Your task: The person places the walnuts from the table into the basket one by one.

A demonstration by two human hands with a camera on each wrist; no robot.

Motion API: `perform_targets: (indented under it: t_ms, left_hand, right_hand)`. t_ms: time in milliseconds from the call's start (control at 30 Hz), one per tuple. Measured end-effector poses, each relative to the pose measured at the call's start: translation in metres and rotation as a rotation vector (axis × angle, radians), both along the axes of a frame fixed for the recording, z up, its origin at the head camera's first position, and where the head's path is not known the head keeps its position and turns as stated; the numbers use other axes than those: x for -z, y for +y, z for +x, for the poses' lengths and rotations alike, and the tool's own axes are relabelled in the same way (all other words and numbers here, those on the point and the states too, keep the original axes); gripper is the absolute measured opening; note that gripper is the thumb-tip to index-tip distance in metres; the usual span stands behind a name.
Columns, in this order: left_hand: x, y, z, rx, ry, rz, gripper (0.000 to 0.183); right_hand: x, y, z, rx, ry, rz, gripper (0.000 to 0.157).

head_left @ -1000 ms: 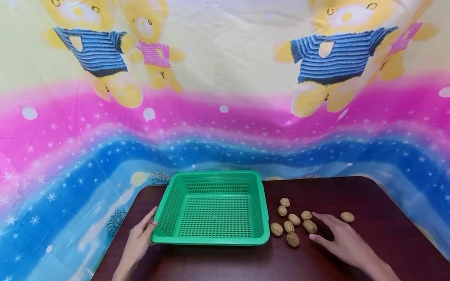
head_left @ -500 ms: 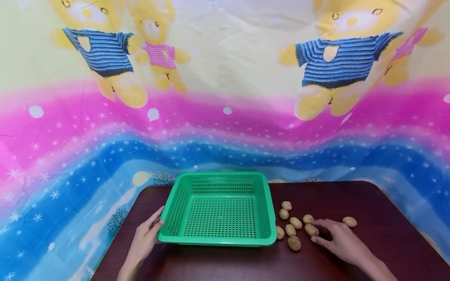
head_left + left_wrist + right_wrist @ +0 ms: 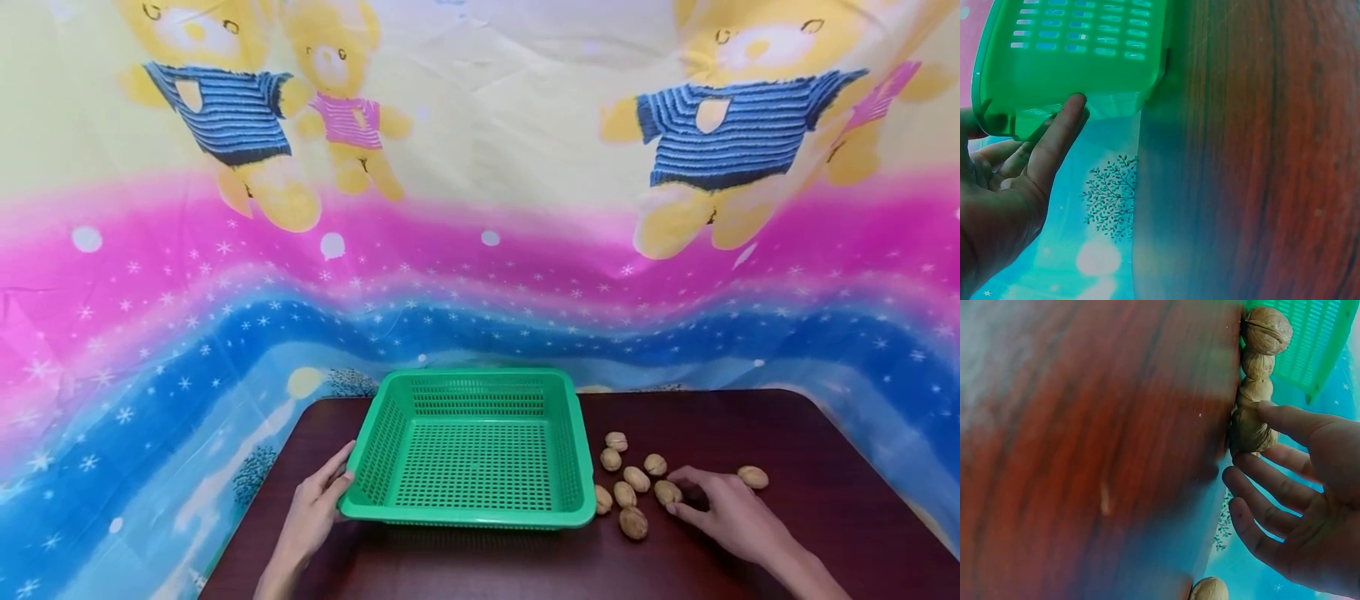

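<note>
At the left side of a green plastic basket (image 3: 465, 515), my left hand (image 3: 309, 510) grips the rim. In the left wrist view its extended fingers (image 3: 1060, 137) lie along the basket's outer wall, with the thumb at the rim. My right hand (image 3: 731, 510) pinches a walnut (image 3: 667, 492) between thumb and forefinger, down at the table. The right wrist view has this walnut (image 3: 1249, 432) at the thumb tip, the other fingers spread below it. Several more walnuts lie between that hand and the basket, including a darker walnut (image 3: 633, 523) nearest me.
One walnut (image 3: 753, 477) sits apart, beyond the right hand. Another walnut (image 3: 603, 500) is partly hidden behind the basket's right rim. All stand on a dark brown wooden table (image 3: 480, 571). A cloth printed with bears (image 3: 720, 133) hangs behind the table's far edge.
The right thumb and forefinger have come together on a walnut. The basket has shifted slightly right with the left hand, its rim now covering part of the nearest walnut. The head view has shifted a little.
</note>
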State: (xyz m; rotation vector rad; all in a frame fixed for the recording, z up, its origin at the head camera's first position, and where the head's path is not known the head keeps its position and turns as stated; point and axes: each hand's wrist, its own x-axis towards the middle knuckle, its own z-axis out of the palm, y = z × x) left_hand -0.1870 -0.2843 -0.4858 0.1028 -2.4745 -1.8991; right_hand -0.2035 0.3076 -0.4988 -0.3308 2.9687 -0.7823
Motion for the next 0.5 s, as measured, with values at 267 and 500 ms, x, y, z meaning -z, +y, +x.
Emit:
perform_targets:
  t_ms: [267,500]
  left_hand:
    - [-0.001,0.002,-0.002,0.008,0.018,-0.006,0.054]
    - [0.0,0.001,-0.001,0.005,0.016,-0.009,0.054]
  right_hand:
    - [-0.01,0.006,0.005,0.017,0.0,-0.043,0.037]
    - [-0.021,-0.006,0.014,0.002,0.204,-0.099,0.027]
